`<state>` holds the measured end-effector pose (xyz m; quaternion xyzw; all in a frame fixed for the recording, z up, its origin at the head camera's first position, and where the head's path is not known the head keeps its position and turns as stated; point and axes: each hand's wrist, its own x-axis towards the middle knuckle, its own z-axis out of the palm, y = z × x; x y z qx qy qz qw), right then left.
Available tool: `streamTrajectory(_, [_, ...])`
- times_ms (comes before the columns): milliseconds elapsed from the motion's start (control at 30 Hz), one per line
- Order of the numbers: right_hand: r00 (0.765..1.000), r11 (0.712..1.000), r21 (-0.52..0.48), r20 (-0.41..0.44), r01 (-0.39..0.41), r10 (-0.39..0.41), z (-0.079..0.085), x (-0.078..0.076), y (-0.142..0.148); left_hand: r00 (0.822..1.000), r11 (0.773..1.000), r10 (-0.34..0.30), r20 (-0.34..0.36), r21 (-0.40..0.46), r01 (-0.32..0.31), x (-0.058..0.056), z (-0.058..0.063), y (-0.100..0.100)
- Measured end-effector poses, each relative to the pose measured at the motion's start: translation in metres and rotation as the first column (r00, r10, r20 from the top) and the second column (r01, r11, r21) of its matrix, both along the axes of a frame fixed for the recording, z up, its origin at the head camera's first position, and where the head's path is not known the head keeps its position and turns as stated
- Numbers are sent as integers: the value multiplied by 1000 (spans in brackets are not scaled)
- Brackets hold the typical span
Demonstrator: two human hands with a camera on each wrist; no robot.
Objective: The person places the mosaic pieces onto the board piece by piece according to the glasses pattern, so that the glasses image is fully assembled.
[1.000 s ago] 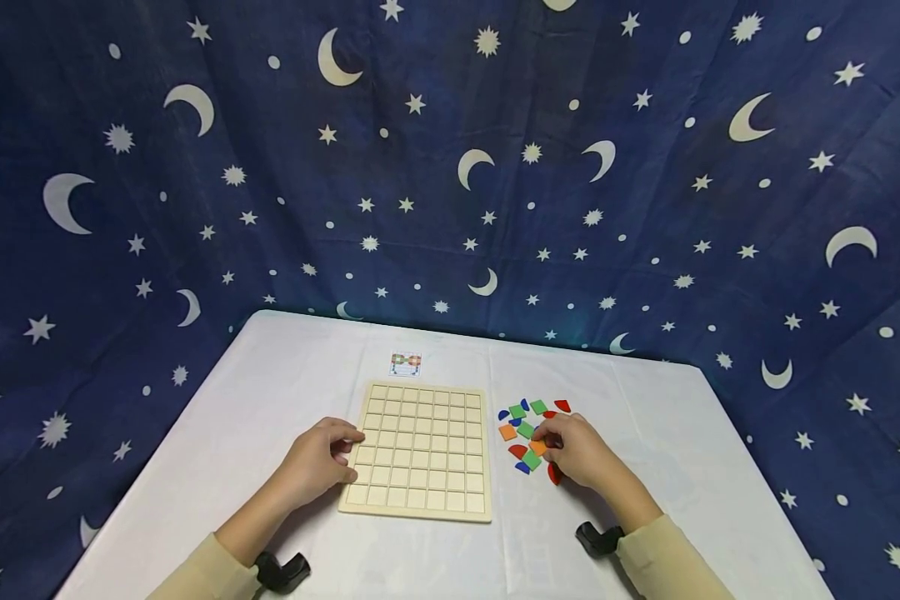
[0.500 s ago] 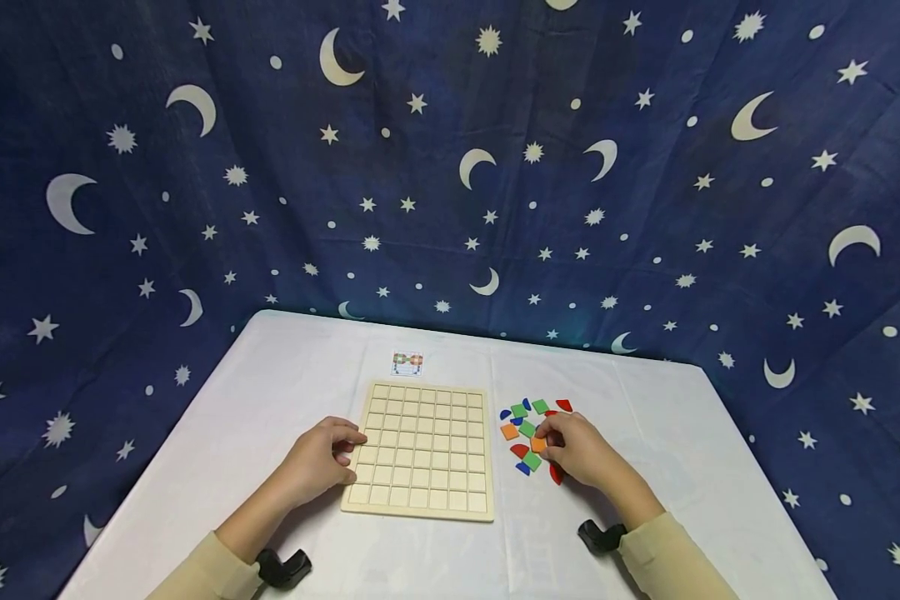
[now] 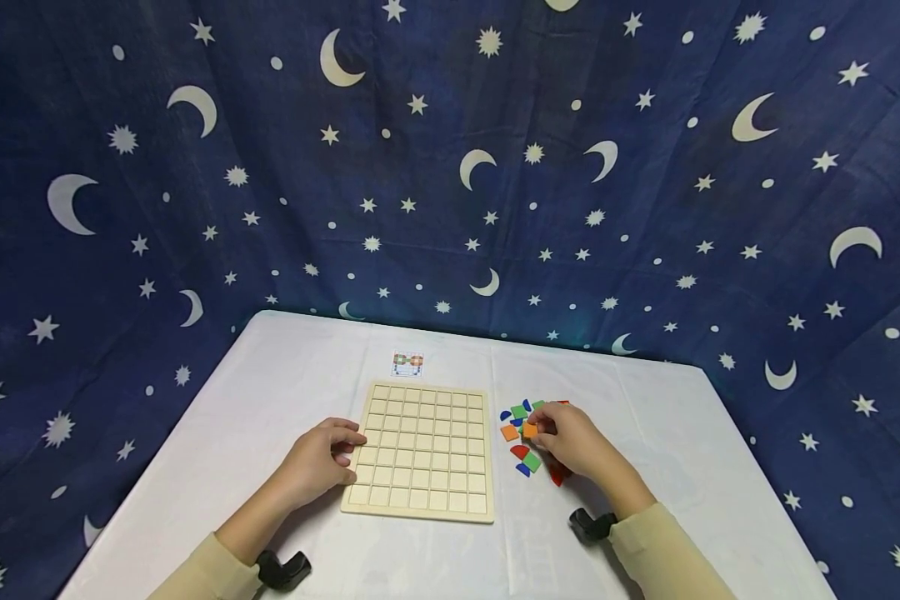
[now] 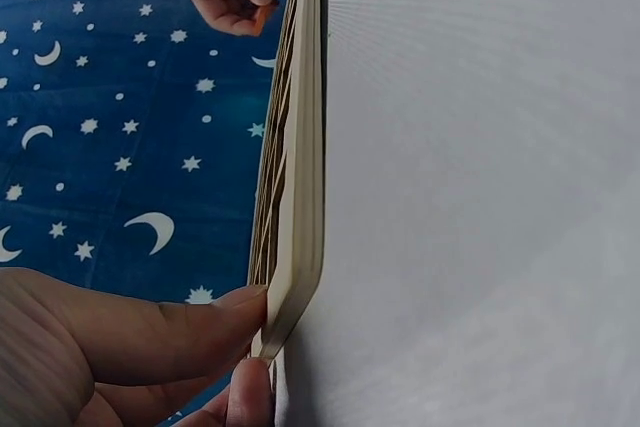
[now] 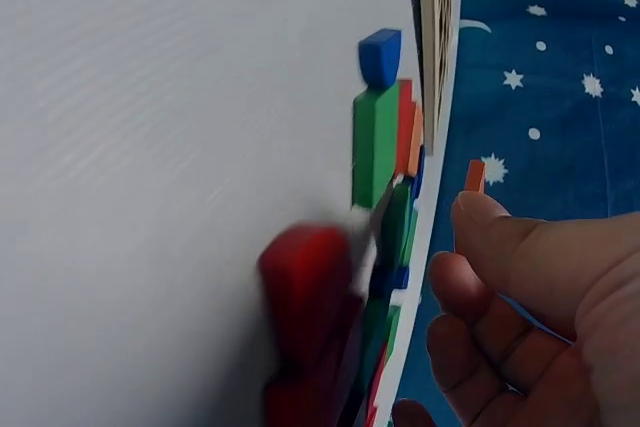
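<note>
Pinching one orange square (image 3: 529, 431): one right hand (image 3: 572, 437), raised above the loose pieces right of the board. At the left edge of one wooden grid board (image 3: 420, 450): one left hand (image 3: 318, 458), thumb and forefinger spread apart, touching the rim. On one white table (image 3: 660, 442): one second orange square (image 3: 510, 432), at least three green pieces (image 3: 531, 462), at least four blue pieces (image 3: 522, 469). Far side: one card (image 3: 407, 364).

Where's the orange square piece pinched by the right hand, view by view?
Head: the orange square piece is right of centre, lower half, pinched by the right hand.
Left wrist: near the top, left of centre.
Right wrist: right of centre, about mid-height.
Shared landmark: the pale wooden square-grid board, visible in all three.
</note>
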<state>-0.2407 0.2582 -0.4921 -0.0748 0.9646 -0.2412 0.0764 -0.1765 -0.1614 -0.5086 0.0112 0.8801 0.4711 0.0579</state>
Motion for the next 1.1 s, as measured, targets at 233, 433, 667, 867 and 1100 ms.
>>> streamTrajectory(233, [1000, 1000, -31, -24, -7, 6, 6, -5, -20, 1000, 1000, -7, -10, 8, 7, 0, -2, 0])
streamTrajectory(433, [999, 998, -60, -46, -20, 18, 9, -13, -42, 1000, 1000, -12, -8, 0, 12, 0, -1, -1])
streamTrajectory(667, [995, 994, -88, -73, -70, 64, 9, -23, -72, 1000, 1000, -12, -1, -17, 12, 0, 0, -2])
streamTrajectory(867, [989, 991, -63, -91, -120, 114, 3, -29, -94, 1000, 1000, -12, -12, -17, 12, 1, 1, -2])
streamTrajectory(1100, [991, 992, -35, -57, -124, 122, -5, -35, -108, 1000, 1000, -15, -19, -21, 15, 0, 0, 0])
